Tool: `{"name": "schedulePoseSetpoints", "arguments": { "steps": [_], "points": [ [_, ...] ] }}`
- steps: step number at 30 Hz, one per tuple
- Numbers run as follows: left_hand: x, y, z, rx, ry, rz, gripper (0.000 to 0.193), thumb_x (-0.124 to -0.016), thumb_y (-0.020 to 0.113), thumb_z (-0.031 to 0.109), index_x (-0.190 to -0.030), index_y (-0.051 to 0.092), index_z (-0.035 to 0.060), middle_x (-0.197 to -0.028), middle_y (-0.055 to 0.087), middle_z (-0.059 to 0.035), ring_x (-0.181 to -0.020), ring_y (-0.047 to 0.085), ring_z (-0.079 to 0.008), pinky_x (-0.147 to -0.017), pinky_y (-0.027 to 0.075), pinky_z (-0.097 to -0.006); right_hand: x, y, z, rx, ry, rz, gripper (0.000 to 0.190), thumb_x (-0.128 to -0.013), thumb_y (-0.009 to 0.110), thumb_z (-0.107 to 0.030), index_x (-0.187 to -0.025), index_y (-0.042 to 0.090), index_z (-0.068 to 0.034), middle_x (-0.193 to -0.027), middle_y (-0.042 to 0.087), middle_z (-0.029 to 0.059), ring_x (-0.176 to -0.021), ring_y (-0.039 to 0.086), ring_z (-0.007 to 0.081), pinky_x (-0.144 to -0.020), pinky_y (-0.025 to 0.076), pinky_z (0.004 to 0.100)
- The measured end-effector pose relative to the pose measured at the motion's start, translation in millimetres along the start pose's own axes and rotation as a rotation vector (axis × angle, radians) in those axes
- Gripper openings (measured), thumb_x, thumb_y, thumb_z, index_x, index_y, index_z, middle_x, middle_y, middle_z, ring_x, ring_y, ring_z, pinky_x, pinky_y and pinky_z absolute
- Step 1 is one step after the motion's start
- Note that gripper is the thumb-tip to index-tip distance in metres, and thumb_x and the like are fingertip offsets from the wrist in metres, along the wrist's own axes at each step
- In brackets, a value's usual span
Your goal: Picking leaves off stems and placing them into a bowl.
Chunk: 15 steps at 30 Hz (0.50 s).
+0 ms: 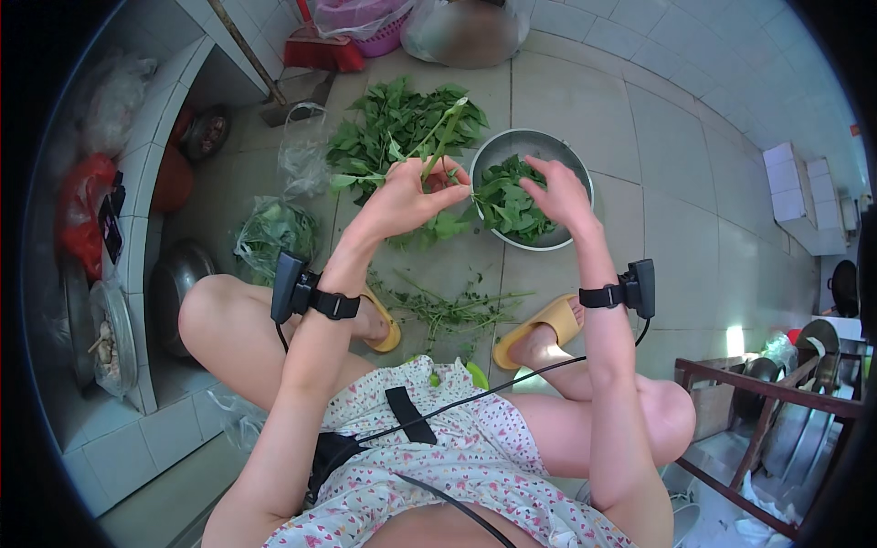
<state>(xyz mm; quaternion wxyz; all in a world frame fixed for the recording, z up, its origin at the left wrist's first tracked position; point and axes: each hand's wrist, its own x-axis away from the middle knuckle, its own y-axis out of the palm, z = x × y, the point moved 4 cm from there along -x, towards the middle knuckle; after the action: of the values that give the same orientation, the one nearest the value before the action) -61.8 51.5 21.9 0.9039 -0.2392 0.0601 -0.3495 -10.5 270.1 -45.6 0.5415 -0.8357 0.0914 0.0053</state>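
Observation:
My left hand grips a leafy green stem, whose thick cut end points up and away from me. Thumb and fingertips meet by the left rim of a round metal basin. Over the basin is my right hand, its fingers apart above picked green leaves; whether a leaf touches the fingertips is unclear. A large heap of leafy greens lies on the floor beyond my left hand. Stripped stems are scattered between my yellow slippers.
Left of the greens are a clear plastic bag and a bag of vegetables. A tiled shelf runs along the left. A red dustpan and purple basket stand at the back. A rack with pans is at right.

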Motion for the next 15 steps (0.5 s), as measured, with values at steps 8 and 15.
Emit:
{"name": "schedulePoseSetpoints", "arguments": {
  "steps": [8, 15],
  "points": [
    [-2.3, 0.6, -1.5, 0.048, -0.02, -0.03, 0.017, -0.078, 0.068, 0.017, -0.09, 0.064, 0.0055, -0.068, 0.057, 0.0038, -0.059, 0.047, -0.0032, -0.054, 0.038, -0.0206, -7.6, -14.0, -41.3, -0.821, -0.001, -0.357, 0.028, -0.086, 0.062, -0.024, -0.103, 0.065, -0.001, -0.085, 0.064, -0.0008, -0.075, 0.053, 0.0046, -0.066, 0.044, 0.0215],
    [-12.8, 4.6, -56.7, 0.299, 0.006, -0.028, 0.031, -0.074, 0.071, 0.019, -0.097, 0.062, 0.0014, -0.075, 0.063, -0.0034, -0.07, 0.059, -0.0109, -0.066, 0.045, -0.0257, 0.2, 23.6, -56.5, -0.73, -0.137, -0.445, 0.027, -0.074, 0.07, -0.011, -0.097, 0.065, 0.0, -0.084, 0.065, 0.0027, -0.075, 0.056, 0.0073, -0.07, 0.046, 0.0232]
  ]
}}
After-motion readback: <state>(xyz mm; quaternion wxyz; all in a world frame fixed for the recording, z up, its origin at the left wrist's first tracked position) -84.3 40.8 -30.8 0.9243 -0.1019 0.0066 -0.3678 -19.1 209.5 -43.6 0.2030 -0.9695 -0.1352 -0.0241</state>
